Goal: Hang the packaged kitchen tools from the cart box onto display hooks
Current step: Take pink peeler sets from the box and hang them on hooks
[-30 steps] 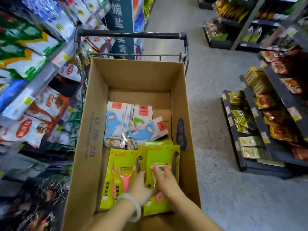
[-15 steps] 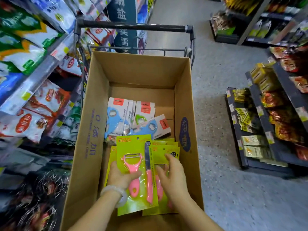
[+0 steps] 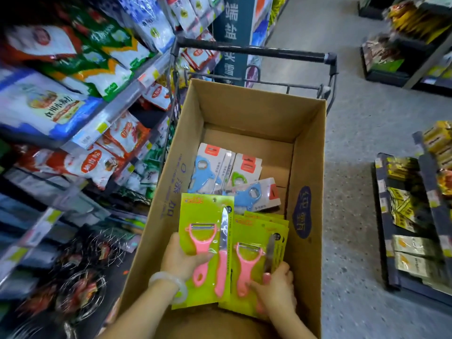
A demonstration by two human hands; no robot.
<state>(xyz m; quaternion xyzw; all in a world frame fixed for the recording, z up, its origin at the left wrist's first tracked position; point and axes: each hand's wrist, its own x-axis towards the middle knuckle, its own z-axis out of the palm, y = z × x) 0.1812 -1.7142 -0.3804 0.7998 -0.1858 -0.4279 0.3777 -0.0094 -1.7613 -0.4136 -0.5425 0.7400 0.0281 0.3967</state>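
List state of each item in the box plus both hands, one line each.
cardboard box: open-topped, sitting in the cart.
left green peeler pack: lifted, tilted up, held by the left hand.
right green peeler pack: top of a stack in the box, gripped by the right hand.
white-carded blue tools: lying loose at the far end, untouched.

A speckled grey floor (image 3: pixel 367 123) runs up the shop aisle. On the left, tilted shelves (image 3: pixel 117 104) carry bagged goods in white, green, blue and red, with price tags along the rails. On the right, low dark shelving (image 3: pixel 401 216) holds yellow packets. A dark teal sign (image 3: pixel 232 33) with white characters stands ahead. The light is even and dim.
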